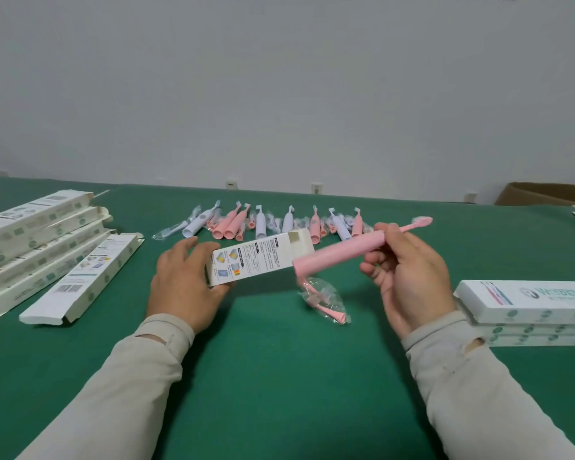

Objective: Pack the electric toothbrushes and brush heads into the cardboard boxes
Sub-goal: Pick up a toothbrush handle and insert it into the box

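A green desk (273, 376) carries everything. At its left edge lies a fan of flat, unfolded boxes (37, 240), and at the right a stack of closed boxes (528, 307), which I take to be the finished ones. Along the far side runs a row of pink and white toothbrushes and bagged brush heads (273, 222), not yet packed.

Nearer, the left hand (183, 277) grips one end of an opened box (259, 262), lifted off the desk with its open mouth turned toward the right. The right hand (409, 270) holds a pink toothbrush (342, 252) by the upper part of its body, fingers curled round it, bristles pointing away to the right and the base end just at the mouth of the box. A bagged brush head (326, 302) hangs below the base of the toothbrush; whether the right hand also pinches the bag or it only dangles from the box mouth is hard to tell here.

The step in hand looks like loading this one box. The next move calls for lining the base up with the opening and sliding the toothbrush in lengthwise while the left hand keeps the box steady, then getting the bag in beside it and closing the flap.
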